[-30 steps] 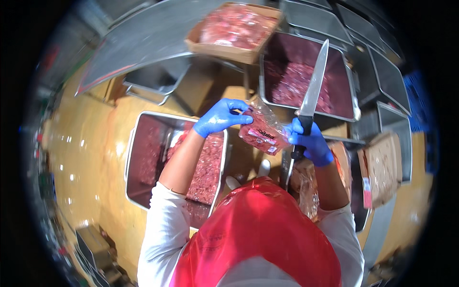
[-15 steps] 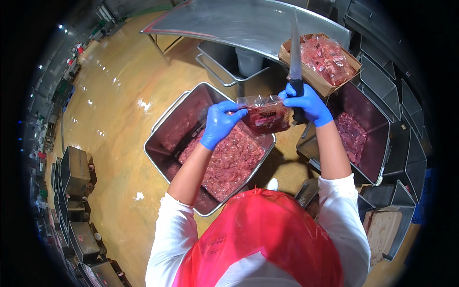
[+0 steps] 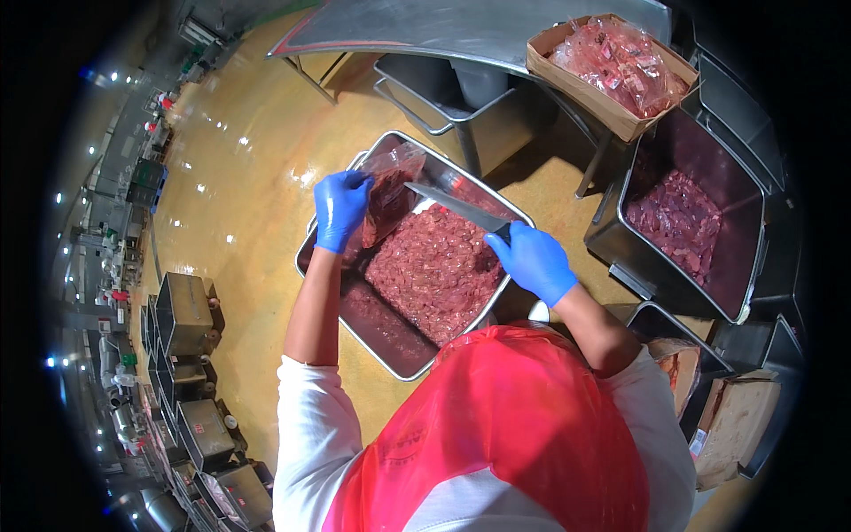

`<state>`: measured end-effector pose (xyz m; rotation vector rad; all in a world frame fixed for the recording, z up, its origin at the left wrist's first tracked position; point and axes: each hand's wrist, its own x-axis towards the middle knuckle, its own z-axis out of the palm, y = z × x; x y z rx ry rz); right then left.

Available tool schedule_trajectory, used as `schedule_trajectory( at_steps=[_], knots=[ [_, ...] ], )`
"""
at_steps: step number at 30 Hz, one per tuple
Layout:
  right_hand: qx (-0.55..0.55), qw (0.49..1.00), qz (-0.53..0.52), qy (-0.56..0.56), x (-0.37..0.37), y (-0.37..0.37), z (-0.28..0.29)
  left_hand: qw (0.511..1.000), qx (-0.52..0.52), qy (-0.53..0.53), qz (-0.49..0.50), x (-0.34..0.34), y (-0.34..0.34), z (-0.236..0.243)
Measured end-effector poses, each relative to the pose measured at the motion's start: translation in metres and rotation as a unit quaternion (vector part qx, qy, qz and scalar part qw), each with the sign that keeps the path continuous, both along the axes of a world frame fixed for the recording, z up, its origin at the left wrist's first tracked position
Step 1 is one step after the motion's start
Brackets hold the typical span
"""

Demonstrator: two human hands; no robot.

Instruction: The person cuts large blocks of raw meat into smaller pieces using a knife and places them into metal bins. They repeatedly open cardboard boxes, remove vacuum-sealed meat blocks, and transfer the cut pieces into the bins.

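My gloved left hand (image 3: 341,207) is closed on the top of a clear plastic bag of dark red meat (image 3: 387,199), held over the left part of a steel tub (image 3: 508,208). My gloved right hand (image 3: 532,259) grips the black handle of a long knife (image 3: 456,202), its blade pointing left with the tip at the bag. Whether the tip touches the bag I cannot tell. Below both hands a mound of small, wet red meat pieces (image 3: 430,275) lies in the tub.
A steel table (image 3: 417,22) spans the back, with a cardboard box of bagged meat (image 3: 541,55) on its right end. Under it stand a bin (image 3: 417,89) and bucket. Another meat tub (image 3: 745,195) is at right, with cardboard (image 3: 736,417) below. Steel carts (image 3: 186,315) line the left.
Both hands have come down over the near tub. The bag has shifted left, and the knife has swung from upright to pointing left at it.
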<state>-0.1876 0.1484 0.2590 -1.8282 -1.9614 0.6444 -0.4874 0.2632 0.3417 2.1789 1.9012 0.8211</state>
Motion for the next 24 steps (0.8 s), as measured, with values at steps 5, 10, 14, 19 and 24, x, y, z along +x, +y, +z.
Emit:
schedule_trajectory(
  at_steps=[5, 10, 14, 19, 24],
  knots=[
    [0.026, 0.997, 0.051, 0.055, -0.041, 0.028, 0.006, 0.999, 0.013, -0.031, 0.031, -0.006, -0.014, -0.022],
    [0.034, 0.996, 0.068, 0.052, -0.092, 0.079, -0.017, 0.989, -0.031, -0.119, 0.087, -0.015, -0.035, -0.045],
    [-0.044, 0.994, 0.103, 0.003, -0.061, 0.128, -0.048, 0.963, -0.062, -0.228, 0.129, -0.017, -0.051, -0.076],
    [-0.151, 0.985, 0.07, -0.033, 0.005, 0.143, -0.117, 0.854, -0.114, -0.488, 0.138, -0.007, -0.07, -0.108],
    [-0.449, 0.793, 0.067, 0.407, -0.03, 0.059, -0.183, 0.764, -0.083, -0.624, 0.141, 0.012, -0.068, -0.083]
  ],
)
